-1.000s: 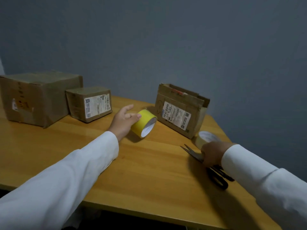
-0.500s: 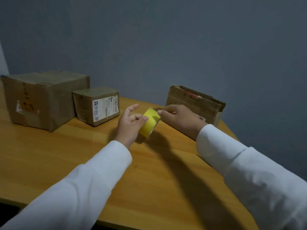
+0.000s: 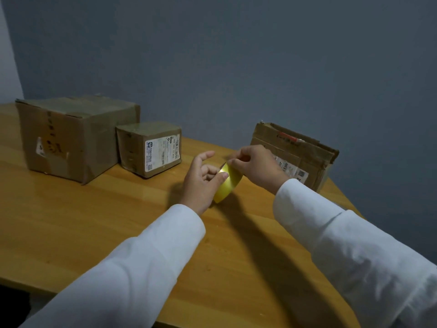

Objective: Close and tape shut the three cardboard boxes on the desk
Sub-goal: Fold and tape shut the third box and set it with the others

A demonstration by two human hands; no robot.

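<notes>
Mid-desk (image 3: 71, 233), the left hand (image 3: 201, 178) gripped the yellow tape roll (image 3: 228, 185) steady while the right hand (image 3: 256, 166) pinched its top, seemingly seeking the loose end.

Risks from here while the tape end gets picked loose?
1. The right hand pinches only at the yellow tape roll's top edge; the end may slip or tear.
2. The left hand holds the roll with few fingers, so it could twist free.
3. The open-topped box sits near the desk's right edge.
</notes>
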